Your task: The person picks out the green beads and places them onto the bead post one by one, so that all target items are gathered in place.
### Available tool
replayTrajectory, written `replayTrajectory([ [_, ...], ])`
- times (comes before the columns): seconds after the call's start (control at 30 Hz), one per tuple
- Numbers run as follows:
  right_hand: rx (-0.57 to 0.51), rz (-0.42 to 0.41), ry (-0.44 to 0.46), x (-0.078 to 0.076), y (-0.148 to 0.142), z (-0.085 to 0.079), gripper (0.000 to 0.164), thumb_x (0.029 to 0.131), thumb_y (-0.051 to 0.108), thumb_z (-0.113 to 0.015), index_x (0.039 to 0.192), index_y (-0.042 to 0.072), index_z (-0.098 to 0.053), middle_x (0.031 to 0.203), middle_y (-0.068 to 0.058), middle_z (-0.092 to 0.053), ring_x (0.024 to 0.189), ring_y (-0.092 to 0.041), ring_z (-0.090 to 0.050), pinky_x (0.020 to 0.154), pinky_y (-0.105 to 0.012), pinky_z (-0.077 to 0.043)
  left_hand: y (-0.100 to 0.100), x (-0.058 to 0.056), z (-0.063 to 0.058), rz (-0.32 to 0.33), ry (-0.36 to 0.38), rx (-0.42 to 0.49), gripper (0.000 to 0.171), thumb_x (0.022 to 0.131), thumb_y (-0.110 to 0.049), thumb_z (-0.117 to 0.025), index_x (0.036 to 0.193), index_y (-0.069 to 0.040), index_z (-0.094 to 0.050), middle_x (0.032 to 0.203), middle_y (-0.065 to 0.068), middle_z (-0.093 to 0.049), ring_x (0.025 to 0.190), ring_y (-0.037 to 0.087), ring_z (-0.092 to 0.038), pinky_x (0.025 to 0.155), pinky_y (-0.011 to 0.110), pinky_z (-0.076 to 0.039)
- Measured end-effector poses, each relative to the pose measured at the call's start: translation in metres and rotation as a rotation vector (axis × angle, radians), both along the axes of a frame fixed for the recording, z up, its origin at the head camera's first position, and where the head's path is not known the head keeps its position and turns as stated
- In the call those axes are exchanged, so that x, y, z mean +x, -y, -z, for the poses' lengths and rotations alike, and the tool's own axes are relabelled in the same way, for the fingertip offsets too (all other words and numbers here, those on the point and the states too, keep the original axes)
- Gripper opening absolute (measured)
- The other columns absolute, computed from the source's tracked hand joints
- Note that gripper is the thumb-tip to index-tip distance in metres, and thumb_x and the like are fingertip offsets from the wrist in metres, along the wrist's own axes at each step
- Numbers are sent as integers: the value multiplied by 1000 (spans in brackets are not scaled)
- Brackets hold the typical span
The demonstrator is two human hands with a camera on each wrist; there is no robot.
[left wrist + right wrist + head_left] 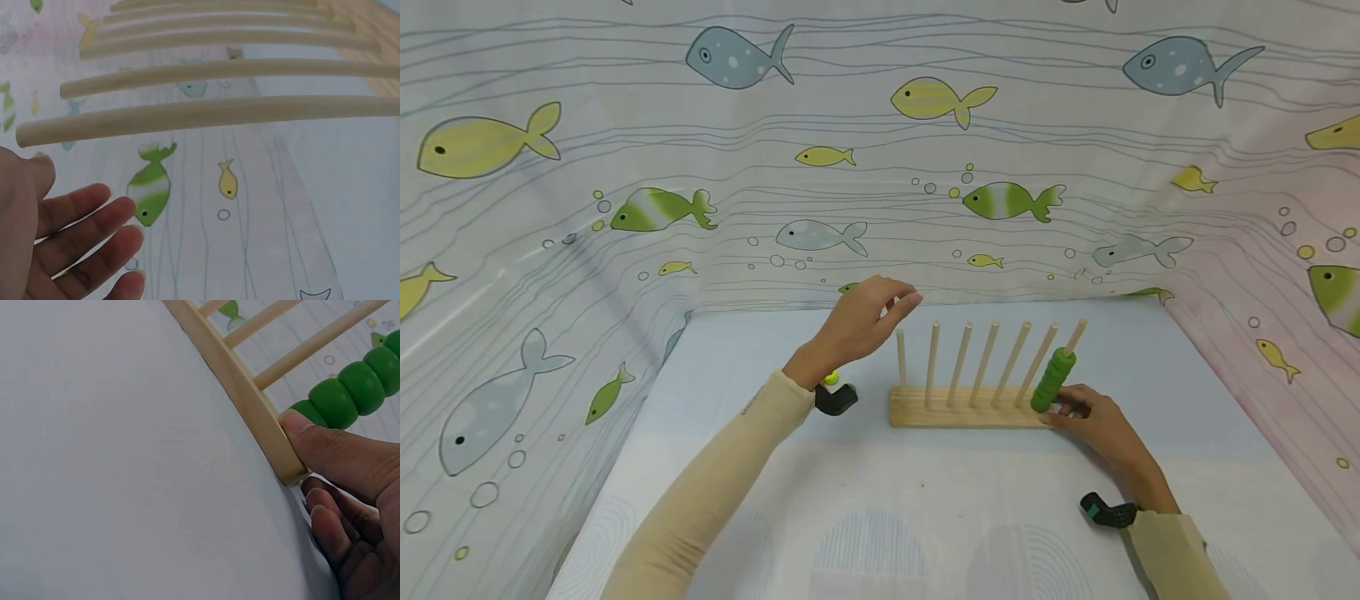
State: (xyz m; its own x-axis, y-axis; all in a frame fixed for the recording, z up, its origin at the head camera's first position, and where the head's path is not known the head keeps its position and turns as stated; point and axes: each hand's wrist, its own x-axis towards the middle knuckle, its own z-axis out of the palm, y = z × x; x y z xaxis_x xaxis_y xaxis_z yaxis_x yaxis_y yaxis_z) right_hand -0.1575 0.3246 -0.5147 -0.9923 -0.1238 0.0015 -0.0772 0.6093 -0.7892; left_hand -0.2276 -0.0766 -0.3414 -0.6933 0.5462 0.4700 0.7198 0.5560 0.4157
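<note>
A wooden peg stand (958,418) with a row of several upright pegs sits on the table. Green beads (1052,382) are stacked on its rightmost peg; the other pegs are bare. My right hand (1097,421) grips the stand's right end, its thumb (312,434) on the base beside the lowest bead and the fingers curled at the end. My left hand (868,321) is raised by the top of the leftmost peg (187,119), fingers loosely bent and holding nothing. Palm and separated fingers show in the left wrist view.
A small yellow object (831,377) shows partly behind the left wrist. Dark wrist devices are on both arms. A white patterned cover (925,500) lies over the table, and fish-printed sheets (880,183) rise at the back and sides.
</note>
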Motion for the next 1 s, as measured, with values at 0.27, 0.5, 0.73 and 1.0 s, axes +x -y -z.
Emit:
replayTrajectory([
  [0.27,6,-2,2,0,-2,2,56,91,39,-80,132,5,-64,101,-9,-65,84,-21,-54,69,-29,-46,17,-4,19,-17,-29,-9,26,108,-26,-57,116,-7,-73,111,2,-73,85,14,-60,81,33,-49],
  [0.5,0,-3,1,0,-1,2,55,91,38,-80,131,4,-64,101,-9,-65,85,-21,-54,70,-29,-45,35,-1,37,-64,13,-49,24,107,-25,-60,116,-8,-73,111,3,-72,86,15,-61,77,33,-51],
  [0.73,1,3,-2,0,-1,2,56,91,39,-80,132,5,-65,104,-9,-65,87,-20,-54,71,-29,-45,55,5,56,-109,71,-82,24,105,-24,-62,118,-6,-72,113,5,-72,86,16,-62,76,34,-52],
  [1.0,-6,-2,-4,1,1,0,57,91,39,-81,134,5,-66,110,-10,-65,90,-20,-55,74,-29,-45,71,10,75,-142,135,-110,28,104,-26,-64,121,-5,-72,116,4,-72,85,13,-61,74,34,-51],
])
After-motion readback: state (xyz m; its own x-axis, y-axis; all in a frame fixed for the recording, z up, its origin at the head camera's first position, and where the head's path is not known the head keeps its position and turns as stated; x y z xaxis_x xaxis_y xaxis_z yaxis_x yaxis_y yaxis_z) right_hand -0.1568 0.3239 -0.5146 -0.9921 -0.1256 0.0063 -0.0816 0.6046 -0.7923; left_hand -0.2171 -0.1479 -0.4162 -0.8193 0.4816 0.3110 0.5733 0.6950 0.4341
